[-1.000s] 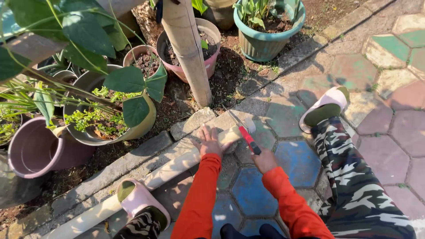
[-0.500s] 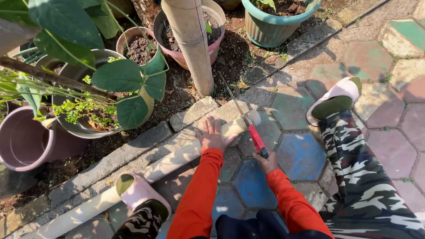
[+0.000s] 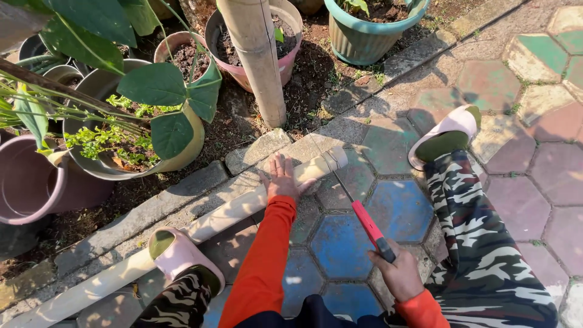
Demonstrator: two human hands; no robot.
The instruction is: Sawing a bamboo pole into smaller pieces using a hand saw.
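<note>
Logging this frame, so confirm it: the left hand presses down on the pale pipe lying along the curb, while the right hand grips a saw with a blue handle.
One detail is wrong. The head view shows the left hand pressing on the pale pipe, but the saw in the right hand has a red handle, not blue.

Open paving (image 3: 388, 200) right of the pipe (image 3: 243, 206); post (image 3: 258, 61), apparently crowded pots (image 3: 139, 146) beyond.

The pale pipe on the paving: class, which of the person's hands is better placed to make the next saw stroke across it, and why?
Right. The right hand grips the red-handled saw, its blade reaching the pale pipe near its end. The left hand lies flat on the pipe, pinning it down.
</note>
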